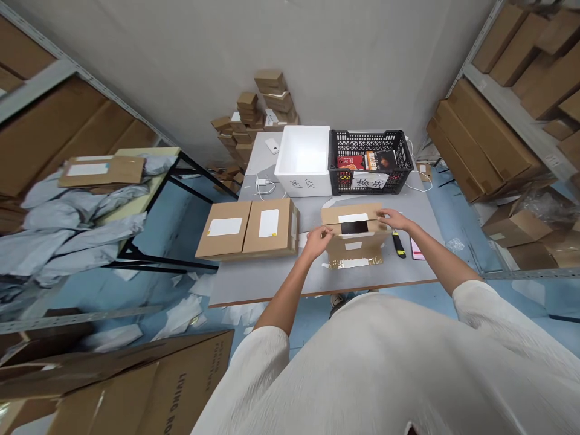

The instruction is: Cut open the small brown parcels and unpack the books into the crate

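In front of me on the table is a small cardboard box [356, 246], its near flap folded down toward me with brown tape and a white strip along the edge. Through a gap at the top something black [354, 227] shows; its kind I cannot make out. My left hand [318, 240] pinches the box's left upper edge, fingers bent. At the right upper corner, the fingers of my right hand [393, 220] are closed on the cardboard. Just right of the box lies a black and yellow-green box cutter [399, 244], beside a phone with a pink screen [417, 249].
Two closed cardboard boxes [247, 228] stand left on the grey table [267, 283]. Behind are a white foam box [302, 185] and a black crate [334, 181] with books. Box-filled shelves flank both sides; grey parcels [90, 235] cover a side table.
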`<state>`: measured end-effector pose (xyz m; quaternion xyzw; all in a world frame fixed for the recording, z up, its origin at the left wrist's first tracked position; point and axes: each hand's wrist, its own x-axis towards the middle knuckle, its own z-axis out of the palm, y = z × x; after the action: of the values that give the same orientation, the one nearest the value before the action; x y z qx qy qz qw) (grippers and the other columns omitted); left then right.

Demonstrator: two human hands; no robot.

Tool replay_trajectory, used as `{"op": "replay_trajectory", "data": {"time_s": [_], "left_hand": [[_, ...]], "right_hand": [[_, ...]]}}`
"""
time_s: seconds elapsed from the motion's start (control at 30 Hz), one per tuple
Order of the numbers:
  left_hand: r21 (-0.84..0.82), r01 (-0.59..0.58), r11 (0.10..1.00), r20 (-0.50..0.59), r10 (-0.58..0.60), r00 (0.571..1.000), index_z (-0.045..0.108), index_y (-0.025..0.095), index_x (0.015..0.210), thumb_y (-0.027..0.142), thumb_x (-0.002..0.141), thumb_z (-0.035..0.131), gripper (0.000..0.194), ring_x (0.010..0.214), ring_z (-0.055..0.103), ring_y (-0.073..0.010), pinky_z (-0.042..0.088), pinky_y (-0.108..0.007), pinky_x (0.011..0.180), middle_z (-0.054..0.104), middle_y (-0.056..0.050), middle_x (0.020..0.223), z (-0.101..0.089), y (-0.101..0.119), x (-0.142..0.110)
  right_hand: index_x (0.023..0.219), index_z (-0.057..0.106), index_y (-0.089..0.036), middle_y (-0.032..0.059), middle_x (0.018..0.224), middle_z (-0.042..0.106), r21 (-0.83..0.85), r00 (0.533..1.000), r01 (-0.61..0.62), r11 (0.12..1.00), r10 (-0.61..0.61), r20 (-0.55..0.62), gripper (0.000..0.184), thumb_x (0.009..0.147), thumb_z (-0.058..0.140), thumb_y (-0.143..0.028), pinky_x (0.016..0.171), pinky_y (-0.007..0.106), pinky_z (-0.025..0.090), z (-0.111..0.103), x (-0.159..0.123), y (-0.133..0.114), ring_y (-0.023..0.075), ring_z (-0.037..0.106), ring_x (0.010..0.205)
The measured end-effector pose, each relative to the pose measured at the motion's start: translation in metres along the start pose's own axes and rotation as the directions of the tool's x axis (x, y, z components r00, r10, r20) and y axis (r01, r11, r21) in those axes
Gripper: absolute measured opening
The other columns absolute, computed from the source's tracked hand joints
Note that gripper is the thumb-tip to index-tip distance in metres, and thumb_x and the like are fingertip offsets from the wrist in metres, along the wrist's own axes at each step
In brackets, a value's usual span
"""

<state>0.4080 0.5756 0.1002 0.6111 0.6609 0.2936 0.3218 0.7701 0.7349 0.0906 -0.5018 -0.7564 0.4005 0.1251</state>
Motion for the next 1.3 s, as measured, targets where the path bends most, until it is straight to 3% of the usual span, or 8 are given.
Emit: {"op": "replay_trajectory", "data": {"time_s": [0.1, 0.27, 0.37, 0.53, 0.73, 0.97, 1.13, 1.3], "left_hand": [[0.086, -0.041, 0.995, 0.112, 0.032, 0.993, 0.070, 0.029, 0.096, 0.028, 0.091, 0.063, 0.009, 0.138, 0.063, -0.0287, 0.046, -0.049, 0.122, 0.073, -0.004, 0.140, -0.001, -0.005, -0.009], [0.314, -0.104, 0.944, 0.193, 0.044, 0.980, 0.066, 0.031, 0.129, 0.037, 0.073, 0.090, 0.061, 0.153, 0.046, -0.0412, 0.036, -0.061, 0.128, 0.054, -0.011, 0.158, 0.007, -0.013, -0.018], [0.396, -0.112, 0.911, 0.166, 0.048, 0.985, 0.061, 0.031, 0.135, 0.041, 0.071, 0.097, 0.074, 0.152, 0.045, -0.0422, 0.035, -0.062, 0.127, 0.052, -0.014, 0.155, 0.014, -0.017, -0.023], [0.404, -0.152, 0.902, 0.150, 0.098, 0.984, 0.056, 0.032, 0.145, 0.039, 0.076, 0.097, 0.080, 0.150, 0.046, -0.0410, 0.044, -0.057, 0.121, 0.052, -0.014, 0.154, 0.019, -0.022, -0.029], [0.385, -0.155, 0.910, 0.143, 0.107, 0.984, 0.055, 0.031, 0.148, 0.035, 0.074, 0.098, 0.085, 0.149, 0.048, -0.0412, 0.048, -0.057, 0.118, 0.052, -0.014, 0.154, 0.019, -0.024, -0.029], [0.369, -0.170, 0.914, 0.140, 0.126, 0.982, 0.055, 0.031, 0.148, 0.034, 0.074, 0.098, 0.085, 0.149, 0.049, -0.0407, 0.050, -0.057, 0.117, 0.052, -0.014, 0.154, 0.020, -0.025, -0.030], [0.367, -0.173, 0.914, 0.138, 0.131, 0.982, 0.055, 0.032, 0.148, 0.034, 0.073, 0.098, 0.087, 0.148, 0.050, -0.0406, 0.050, -0.057, 0.116, 0.053, -0.014, 0.152, 0.019, -0.025, -0.028], [0.343, -0.204, 0.917, 0.133, 0.168, 0.977, 0.058, 0.029, 0.143, 0.034, 0.071, 0.101, 0.084, 0.145, 0.052, -0.0393, 0.051, -0.055, 0.116, 0.053, -0.014, 0.150, 0.018, -0.028, -0.027]], "right_hand": [[0.131, 0.081, -0.023, 0.0128, 0.149, 0.071, -0.087, 0.997, 0.079, 0.993, -0.078, 0.020, 0.044, 0.091, 0.076, -0.040, 0.128, 0.055, 0.044, 0.003, 0.000, 0.001, 0.0350, 0.064, 0.141], [0.130, 0.080, -0.022, 0.0134, 0.145, 0.071, -0.305, 0.990, 0.117, 0.945, -0.136, -0.044, 0.045, 0.085, 0.073, -0.025, 0.125, 0.058, 0.045, 0.017, -0.004, 0.000, 0.0375, 0.061, 0.136], [0.136, 0.077, -0.024, 0.0130, 0.150, 0.065, -0.342, 0.988, 0.077, 0.937, -0.118, -0.100, 0.051, 0.085, 0.070, -0.023, 0.121, 0.057, 0.049, 0.024, -0.010, 0.001, 0.0385, 0.057, 0.136], [0.151, 0.065, -0.021, 0.0166, 0.160, 0.054, -0.300, 0.969, 0.016, 0.954, -0.089, -0.232, 0.065, 0.086, 0.066, -0.025, 0.117, 0.057, 0.054, 0.028, -0.012, 0.000, 0.0400, 0.056, 0.140], [0.149, 0.063, -0.019, 0.0183, 0.145, 0.066, -0.182, 0.933, -0.068, 0.981, -0.002, -0.359, 0.061, 0.089, 0.060, -0.029, 0.111, 0.055, 0.058, 0.025, 0.004, -0.007, 0.0327, 0.071, 0.109], [0.143, 0.067, -0.018, 0.0170, 0.131, 0.077, -0.135, 0.923, -0.151, 0.979, 0.091, -0.374, 0.056, 0.089, 0.060, -0.032, 0.108, 0.053, 0.058, 0.021, 0.012, -0.014, 0.0353, 0.073, 0.111], [0.126, 0.074, -0.020, 0.0162, 0.124, 0.080, -0.140, 0.911, -0.256, 0.956, 0.190, -0.366, 0.044, 0.085, 0.064, -0.035, 0.106, 0.052, 0.059, 0.023, 0.017, -0.013, 0.0381, 0.072, 0.118], [0.131, 0.072, -0.020, 0.0152, 0.127, 0.078, -0.125, 0.916, -0.228, 0.966, 0.169, -0.364, 0.048, 0.085, 0.063, -0.033, 0.108, 0.051, 0.058, 0.025, 0.010, -0.008, 0.0347, 0.073, 0.117]]}}
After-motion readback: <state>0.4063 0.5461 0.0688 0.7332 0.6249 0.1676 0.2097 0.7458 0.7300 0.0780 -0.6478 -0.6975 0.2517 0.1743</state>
